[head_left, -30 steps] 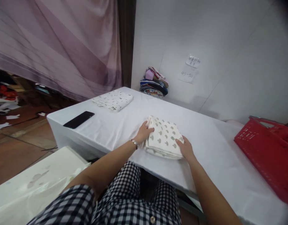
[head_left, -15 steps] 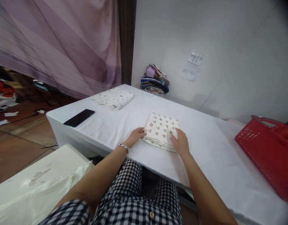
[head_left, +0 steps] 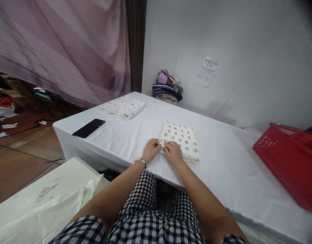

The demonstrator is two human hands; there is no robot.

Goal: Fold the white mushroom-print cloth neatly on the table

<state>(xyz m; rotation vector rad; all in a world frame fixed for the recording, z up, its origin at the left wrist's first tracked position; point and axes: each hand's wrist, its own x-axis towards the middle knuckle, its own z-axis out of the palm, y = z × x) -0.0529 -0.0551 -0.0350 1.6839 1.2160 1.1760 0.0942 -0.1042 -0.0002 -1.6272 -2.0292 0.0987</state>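
White-clothed desk (head_left: pixel 135 135), folded cloth (head_left: pixel 181 139) mid-desk, near front edge. L hand (head_left: pixel 151 149) + R hand (head_left: pixel 173 152) side by side at its near-left corner, both pinching the edge layers, fingers curled on fabric. Judgement: to square it well, keep all layers pinched together, align corner first, then smooth outward w/o dragging the desk cover. Hard to tell: layer count, whether thumbs go under. Note (head_left: pixel 203 79) on wall unreadable; basket (head_left: pixel 285 162) cut off at right.

Folded cloth (head_left: pixel 181 139) white, green-spotted – basket (head_left: pixel 289 162) red – phone (head_left: pixel 88 128) black.
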